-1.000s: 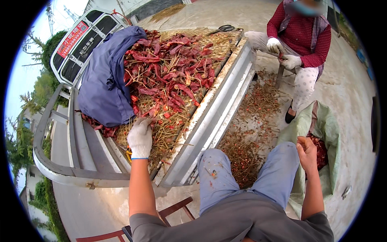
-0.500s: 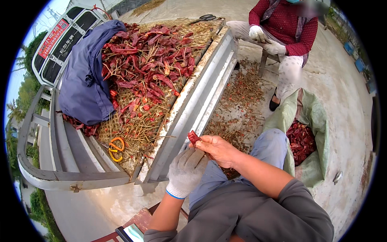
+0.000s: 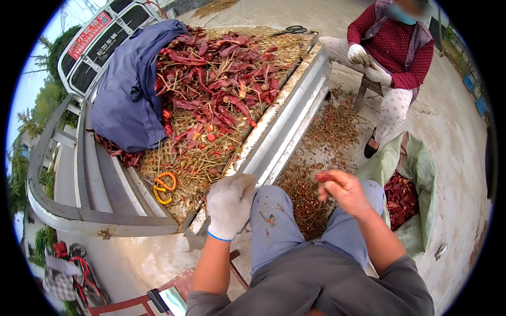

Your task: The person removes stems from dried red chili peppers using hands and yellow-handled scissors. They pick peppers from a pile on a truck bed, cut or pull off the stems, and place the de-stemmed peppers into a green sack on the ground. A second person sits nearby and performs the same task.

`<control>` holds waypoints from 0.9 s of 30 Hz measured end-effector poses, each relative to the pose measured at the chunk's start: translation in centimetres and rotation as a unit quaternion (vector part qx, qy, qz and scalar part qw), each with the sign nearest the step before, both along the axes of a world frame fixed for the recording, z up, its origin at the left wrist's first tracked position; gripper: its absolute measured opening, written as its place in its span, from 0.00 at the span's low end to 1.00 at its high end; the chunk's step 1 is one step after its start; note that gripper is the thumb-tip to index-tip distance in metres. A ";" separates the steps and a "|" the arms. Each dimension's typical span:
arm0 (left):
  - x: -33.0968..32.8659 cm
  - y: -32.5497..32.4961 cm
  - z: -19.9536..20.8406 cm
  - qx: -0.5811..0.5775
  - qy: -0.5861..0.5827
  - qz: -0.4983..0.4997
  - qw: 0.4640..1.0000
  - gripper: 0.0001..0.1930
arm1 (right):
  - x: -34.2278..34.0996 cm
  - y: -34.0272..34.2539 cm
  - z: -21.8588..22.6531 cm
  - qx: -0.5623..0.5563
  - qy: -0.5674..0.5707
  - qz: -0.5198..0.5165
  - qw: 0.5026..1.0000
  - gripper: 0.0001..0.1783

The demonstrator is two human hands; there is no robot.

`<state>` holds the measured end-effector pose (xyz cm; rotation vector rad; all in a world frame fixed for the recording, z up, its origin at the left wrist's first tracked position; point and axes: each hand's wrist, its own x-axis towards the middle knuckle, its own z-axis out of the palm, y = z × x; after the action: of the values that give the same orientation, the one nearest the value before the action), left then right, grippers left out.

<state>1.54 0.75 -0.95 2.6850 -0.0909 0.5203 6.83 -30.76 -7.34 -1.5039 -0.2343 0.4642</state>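
Observation:
My bare right hand (image 3: 348, 196) is pinched on a dried red chili pepper (image 3: 323, 176) above my right thigh, between the vehicle bed and the sack. The hand is slightly blurred. My left hand (image 3: 229, 206), in a whitish knit glove, is by the near edge of the bed at my left knee; motion smears its fingers, and I cannot see whether they hold anything. On the bed lies a heap of dried red chili peppers (image 3: 211, 68) mixed with stalks. More red peppers (image 3: 401, 197) fill the inside of a pale green woven sack (image 3: 429, 210) at my right.
Dark blue cloth (image 3: 129, 89) covers the heap's left side. Yellow-orange-handled scissors (image 3: 164, 188) lie on the bed, black-handled ones (image 3: 295, 29) at its far edge. A gloved co-worker (image 3: 395, 63) sits far right. Stalk litter (image 3: 329, 137) covers the ground beside the metal side panel (image 3: 295, 116).
My hands have come apart: the right has moved right toward the sack with the pepper, the left has moved slightly left and up. The view has shifted a little.

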 end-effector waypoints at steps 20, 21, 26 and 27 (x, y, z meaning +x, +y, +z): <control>13.6 14.6 0.2 0.190 0.106 0.229 0.949 0.20 | -0.8 -12.2 -7.5 0.122 0.004 -0.273 0.954 0.04; 13.4 14.4 0.7 0.170 0.125 0.241 0.947 0.25 | -0.4 -11.5 -7.5 0.129 0.004 -0.263 0.956 0.05; 14.1 14.0 2.7 0.163 0.250 0.236 0.925 0.24 | -0.2 -9.9 -6.7 0.123 -0.016 -0.219 0.968 0.06; 14.5 14.0 2.6 0.174 0.247 0.235 0.924 0.24 | -0.2 -9.8 -6.6 0.122 -0.018 -0.217 0.968 0.06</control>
<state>16.04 14.80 1.63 3.1020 0.6766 -0.0768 6.68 -40.56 -13.99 -1.2738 0.0148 0.0534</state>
